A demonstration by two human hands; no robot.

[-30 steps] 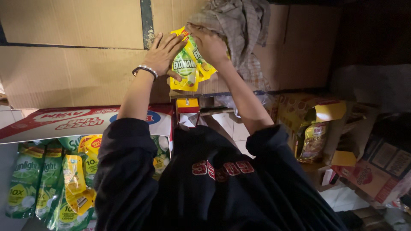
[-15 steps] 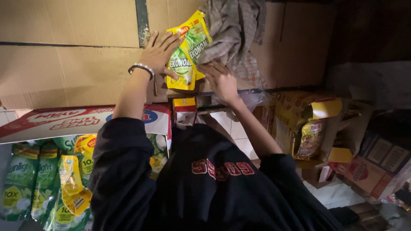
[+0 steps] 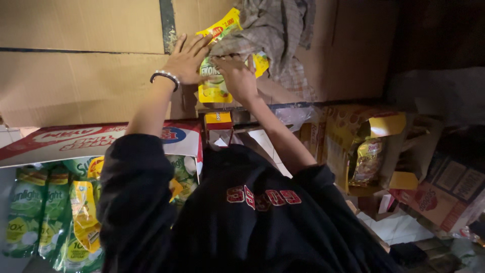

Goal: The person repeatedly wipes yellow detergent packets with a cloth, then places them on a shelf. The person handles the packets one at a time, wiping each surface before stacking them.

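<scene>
Head view, yellow sachets (image 3: 214, 81) between left hand (image 3: 186, 59), right hand (image 3: 236, 76)

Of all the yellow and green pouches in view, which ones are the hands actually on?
The yellow-green pouches up against the cardboard wall, partly under the grey cloth: left hand and right hand both touch them. The green pouches at lower left sit untouched.
</scene>
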